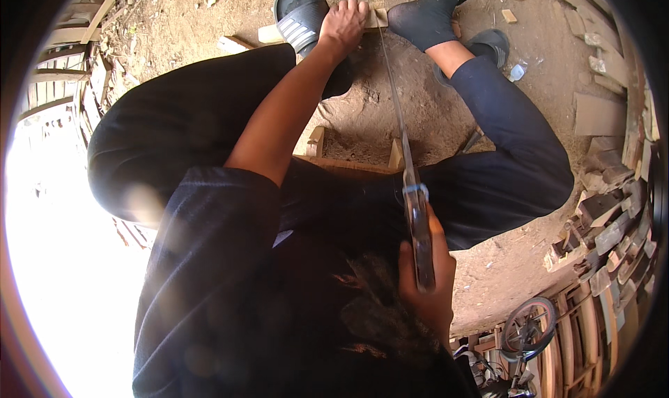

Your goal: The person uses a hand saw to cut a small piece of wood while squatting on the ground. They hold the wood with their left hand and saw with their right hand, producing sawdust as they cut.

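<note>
My right hand (431,272) is wrapped around the dark handle of a handsaw (396,105), which has a blue band where the blade starts. Its thin blade, seen nearly edge-on, points away from me and meets a light wooden strip (377,19) near the strip's right end. Just left of the blade, my left hand (344,26) grips the strip with its fingers curled over it; the fingertips are partly hidden. The strip passes by my left foot in a black striped slide sandal (300,16). My right foot, in a dark sock (424,14), is beside the strip's right end.
A low wooden frame (341,163) lies between my legs. The other sandal (492,46) is by my right foot. Wood offcuts (233,44) are scattered on the dirt floor (188,21). Stacked wood pieces (613,234) line the right side, with a wheel (528,328) at lower right.
</note>
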`<state>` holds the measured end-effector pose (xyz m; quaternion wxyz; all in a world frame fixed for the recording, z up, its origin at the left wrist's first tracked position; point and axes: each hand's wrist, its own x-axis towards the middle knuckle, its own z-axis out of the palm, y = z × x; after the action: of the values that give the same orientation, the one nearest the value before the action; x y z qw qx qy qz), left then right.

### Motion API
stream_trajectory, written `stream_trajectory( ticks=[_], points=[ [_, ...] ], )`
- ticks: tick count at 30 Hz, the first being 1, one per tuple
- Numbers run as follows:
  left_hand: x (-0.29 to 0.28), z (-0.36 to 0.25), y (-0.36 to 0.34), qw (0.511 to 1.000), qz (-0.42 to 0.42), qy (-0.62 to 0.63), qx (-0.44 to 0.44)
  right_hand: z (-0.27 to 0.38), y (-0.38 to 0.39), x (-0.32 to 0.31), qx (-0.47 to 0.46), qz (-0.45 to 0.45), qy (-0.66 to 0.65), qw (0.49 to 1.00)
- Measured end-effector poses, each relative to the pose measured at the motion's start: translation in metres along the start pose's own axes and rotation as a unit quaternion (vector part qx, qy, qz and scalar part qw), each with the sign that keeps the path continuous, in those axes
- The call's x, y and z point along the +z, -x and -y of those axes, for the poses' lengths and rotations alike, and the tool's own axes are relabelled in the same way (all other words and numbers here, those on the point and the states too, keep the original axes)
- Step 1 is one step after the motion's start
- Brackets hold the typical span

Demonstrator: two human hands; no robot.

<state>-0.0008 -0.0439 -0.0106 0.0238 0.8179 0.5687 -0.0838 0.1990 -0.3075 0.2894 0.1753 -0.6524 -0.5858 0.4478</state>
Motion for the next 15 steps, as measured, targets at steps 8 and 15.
stream_trajectory(
  ticks=[8, 15],
  points=[
    [-0.007, 0.002, -0.007, 0.996, 0.045, 0.073, -0.026, -0.004, -0.03, 0.016, 0.062, -0.011, -0.07, 0.996],
    [-0.005, 0.008, -0.015, 0.996, 0.019, 0.084, -0.016, -0.029, -0.031, 0.004, 0.053, -0.018, -0.132, 0.99]
  ],
)
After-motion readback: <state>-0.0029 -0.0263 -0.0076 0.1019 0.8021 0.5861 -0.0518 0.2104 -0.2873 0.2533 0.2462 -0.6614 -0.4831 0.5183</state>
